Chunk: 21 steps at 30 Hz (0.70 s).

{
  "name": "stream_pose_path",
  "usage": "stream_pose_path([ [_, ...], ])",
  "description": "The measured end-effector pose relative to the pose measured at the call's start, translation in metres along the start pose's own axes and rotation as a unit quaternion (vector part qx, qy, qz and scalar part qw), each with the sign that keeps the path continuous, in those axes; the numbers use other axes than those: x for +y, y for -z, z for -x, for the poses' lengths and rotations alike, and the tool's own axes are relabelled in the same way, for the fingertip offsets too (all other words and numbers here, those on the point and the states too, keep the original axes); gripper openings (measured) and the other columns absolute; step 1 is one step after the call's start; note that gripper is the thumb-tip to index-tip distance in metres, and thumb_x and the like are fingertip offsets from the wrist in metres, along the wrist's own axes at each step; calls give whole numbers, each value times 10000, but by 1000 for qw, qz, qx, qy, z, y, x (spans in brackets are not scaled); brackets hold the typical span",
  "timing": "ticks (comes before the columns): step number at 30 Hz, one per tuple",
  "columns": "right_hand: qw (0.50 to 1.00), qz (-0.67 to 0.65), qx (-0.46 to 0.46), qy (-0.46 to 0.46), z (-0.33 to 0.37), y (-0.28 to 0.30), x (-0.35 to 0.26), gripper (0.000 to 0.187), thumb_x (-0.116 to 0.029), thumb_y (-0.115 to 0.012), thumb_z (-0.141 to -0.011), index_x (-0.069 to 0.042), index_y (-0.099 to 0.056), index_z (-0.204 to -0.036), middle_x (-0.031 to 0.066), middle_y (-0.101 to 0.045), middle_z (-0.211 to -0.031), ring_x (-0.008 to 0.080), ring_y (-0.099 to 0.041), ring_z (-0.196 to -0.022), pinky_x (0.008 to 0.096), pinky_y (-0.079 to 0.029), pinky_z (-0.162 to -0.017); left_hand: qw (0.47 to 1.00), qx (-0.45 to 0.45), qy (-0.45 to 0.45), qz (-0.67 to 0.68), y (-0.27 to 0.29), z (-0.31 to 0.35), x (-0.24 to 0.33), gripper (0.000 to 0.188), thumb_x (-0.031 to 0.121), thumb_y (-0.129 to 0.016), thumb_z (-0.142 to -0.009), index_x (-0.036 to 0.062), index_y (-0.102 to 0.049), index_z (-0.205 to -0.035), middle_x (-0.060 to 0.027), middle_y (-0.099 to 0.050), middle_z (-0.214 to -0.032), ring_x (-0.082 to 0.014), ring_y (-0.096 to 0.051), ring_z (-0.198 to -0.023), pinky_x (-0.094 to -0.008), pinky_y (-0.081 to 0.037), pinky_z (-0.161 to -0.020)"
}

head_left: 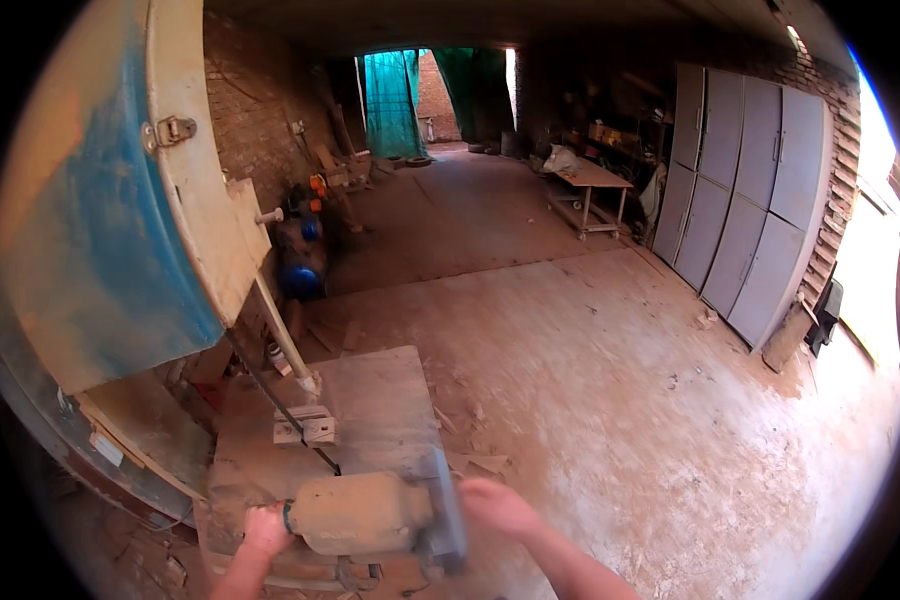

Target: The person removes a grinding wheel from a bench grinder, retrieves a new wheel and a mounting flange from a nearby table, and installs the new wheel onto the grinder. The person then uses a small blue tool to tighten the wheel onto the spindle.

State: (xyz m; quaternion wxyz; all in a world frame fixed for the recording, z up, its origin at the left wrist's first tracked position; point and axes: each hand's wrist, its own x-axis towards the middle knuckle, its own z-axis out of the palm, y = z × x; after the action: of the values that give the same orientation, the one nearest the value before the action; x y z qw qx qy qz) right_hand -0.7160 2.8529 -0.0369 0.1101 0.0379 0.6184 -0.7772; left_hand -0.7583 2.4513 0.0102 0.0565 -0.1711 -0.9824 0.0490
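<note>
Two bare hands are at the near end of the wooden table [380, 390], and I follow them from my distant place through the head camera. The left hand [267, 527] is closed around the left end of a beige rounded body [355, 513], close to its green ring [288, 517]; I judge this grip to be narrow and firm. The right hand [502, 508] is blurred and lies just beside a grey flat piece [450, 505] at the other end. I cannot tell if its fingers touch this piece, nor how wide they are.

As for the progress, I can say only a little. The beige body is already at the near part of the table, lying crosswise in front of the saw blade [283, 408], which comes down behind it from the blue and cream housing [80, 220]. Whether it rests on the table or is lifted a little, I cannot tell. The grey piece is also blurred, so I suppose that the handling is not finished. I see no clear fresh cut on the body. What remains, it seems to me, is at least to bring both pieces to rest and to free the left hand.
</note>
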Motion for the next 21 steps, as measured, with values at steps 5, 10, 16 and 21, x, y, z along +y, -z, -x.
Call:
stream_pose_path([
  [5,989,120,39,-78,20,-3,-40,269,-287,-487,-942,-43,-601,-933,-5,-527,-637,100,-488,-531,263,-411,-499,1000,-14,1,-5,1,-5,4,267,235,-715,-590,148,-641,-831,-99,-663,-724,-283,-662,-685,-403,-532,-623],
  [10,996,61,17,-56,20,2,-28,338,-362,-528,-931,-50,-587,-1046,-10,-578,-759,84,-529,-638,243,-444,-580,1000,4,2,17,-15,-5,2,282,229,-721,-592,117,-632,-835,-115,-664,-739,-294,-659,-691,-401,-531,-634],
  [16,993,41,-10,-113,8,8,-19,254,-305,-532,-937,-64,-566,-1012,-21,-557,-732,79,-511,-596,240,-424,-530,1000,12,1,21,-9,-3,2,309,209,-738,-575,89,-626,-837,-137,-661,-769,-301,-656,-715,-393,-529,-655],
  [21,999,-26,-15,-33,7,6,-10,251,-297,-481,-965,-59,-563,-974,-4,-557,-708,84,-506,-575,224,-413,-520,1000,-1,6,9,-2,-5,7,329,179,-740,-569,84,-628,-863,-142,-663,-781,-303,-654,-732,-395,-528,-668],
])
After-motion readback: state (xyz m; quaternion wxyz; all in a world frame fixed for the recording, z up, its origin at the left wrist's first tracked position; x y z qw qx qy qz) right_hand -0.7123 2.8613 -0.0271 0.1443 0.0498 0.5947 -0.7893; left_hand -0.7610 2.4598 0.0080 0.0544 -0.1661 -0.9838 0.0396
